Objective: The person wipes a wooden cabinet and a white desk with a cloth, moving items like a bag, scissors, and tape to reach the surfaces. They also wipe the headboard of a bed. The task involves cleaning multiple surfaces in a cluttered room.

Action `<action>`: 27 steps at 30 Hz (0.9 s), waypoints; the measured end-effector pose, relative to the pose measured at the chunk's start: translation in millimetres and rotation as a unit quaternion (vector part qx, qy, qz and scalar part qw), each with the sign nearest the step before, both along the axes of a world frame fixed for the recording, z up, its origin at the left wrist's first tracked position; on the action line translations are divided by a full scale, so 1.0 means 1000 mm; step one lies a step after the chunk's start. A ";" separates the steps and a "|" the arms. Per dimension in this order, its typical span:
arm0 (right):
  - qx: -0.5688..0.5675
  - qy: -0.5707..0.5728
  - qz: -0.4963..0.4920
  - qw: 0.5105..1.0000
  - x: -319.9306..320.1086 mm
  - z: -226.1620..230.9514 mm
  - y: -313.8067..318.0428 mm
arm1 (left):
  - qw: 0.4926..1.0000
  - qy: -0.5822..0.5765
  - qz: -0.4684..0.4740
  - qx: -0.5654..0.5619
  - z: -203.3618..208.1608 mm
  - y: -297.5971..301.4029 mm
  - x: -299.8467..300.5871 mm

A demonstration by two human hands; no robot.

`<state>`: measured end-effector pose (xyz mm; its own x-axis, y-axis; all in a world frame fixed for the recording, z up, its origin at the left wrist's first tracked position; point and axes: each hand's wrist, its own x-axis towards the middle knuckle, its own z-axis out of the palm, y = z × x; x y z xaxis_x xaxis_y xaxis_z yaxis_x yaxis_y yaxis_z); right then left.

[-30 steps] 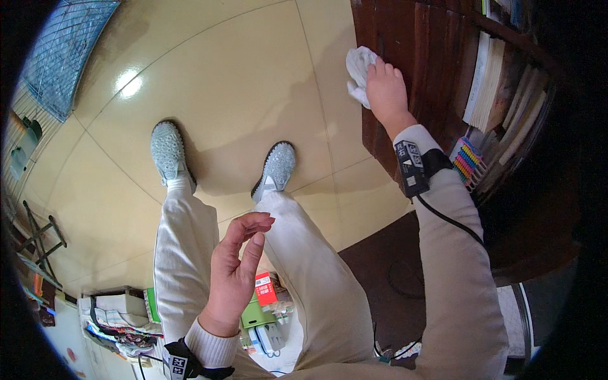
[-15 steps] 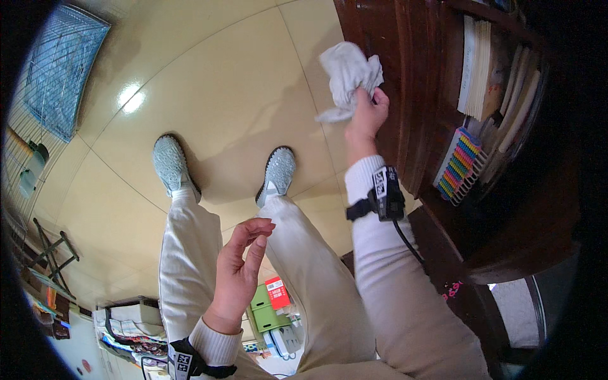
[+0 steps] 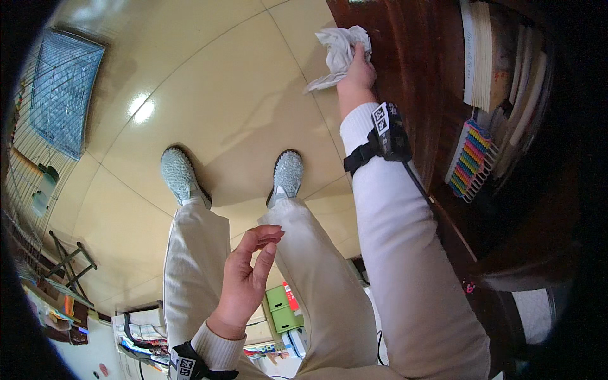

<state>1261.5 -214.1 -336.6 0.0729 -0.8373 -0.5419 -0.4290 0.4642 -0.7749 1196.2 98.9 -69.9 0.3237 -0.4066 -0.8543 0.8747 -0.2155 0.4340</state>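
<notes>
Two bare hands are in view, one reaching well forward and one held near the body. The right hand (image 3: 360,71) grips a crumpled white cloth (image 3: 341,54), the thumb side pressed against its bunched end while a loose corner trails toward the left. That cloth appears over the edge of a dark wooden cabinet (image 3: 408,76), partly in front of the tiled floor (image 3: 221,114); whether it touches the wood I cannot tell. The left hand (image 3: 246,278) hovers above the lap with fingers loosely bent and the thumb apart from them. Each wrist carries a black strapped device, the right one (image 3: 394,133) trailing a cable.

Beneath the hands, pale trousers (image 3: 196,259) lead to two grey-blue textured shoes (image 3: 178,171) set apart on the tiles. Between the legs, green boxes (image 3: 283,310) sit beside a partly hidden red package (image 3: 290,296).

On the right, upright books (image 3: 480,57) stand in the cabinet's shelf near a frame of coloured beads (image 3: 470,158). Far left, a blue panel (image 3: 66,92) shows behind thin wires, and a dark folding frame (image 3: 73,263) stands nearer the body.
</notes>
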 end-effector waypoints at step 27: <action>0.140 0.036 -0.095 0.985 -0.166 0.018 -0.023 | 0.999 0.010 -0.041 0.009 0.000 -0.004 0.010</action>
<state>1095.3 -236.9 -318.7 -0.1177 -0.6490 -0.7516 -0.3630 0.7326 -0.5758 1206.6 94.8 -69.4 0.2739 -0.4149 -0.8677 0.8622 -0.2939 0.4127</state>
